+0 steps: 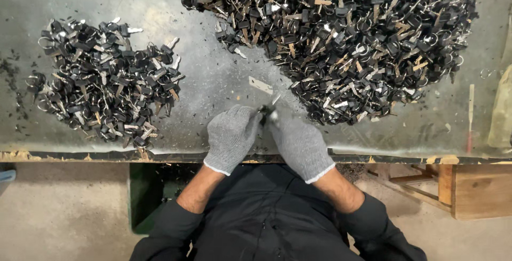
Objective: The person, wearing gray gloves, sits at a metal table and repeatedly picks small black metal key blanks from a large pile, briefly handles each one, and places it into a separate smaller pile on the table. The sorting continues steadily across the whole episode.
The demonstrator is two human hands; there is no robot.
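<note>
grey metal bench (213,79). key (268,109) w/ black head, blade pointing ~1 o'clock, pinched between gloved left hand (230,135) & right hand (300,142), both together on it.

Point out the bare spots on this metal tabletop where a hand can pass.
Bare: the strip between the smaller left heap of black-headed keys and the large right heap, above the gloved hands; also the far-left corner. Crowded: under both heaps.
</note>
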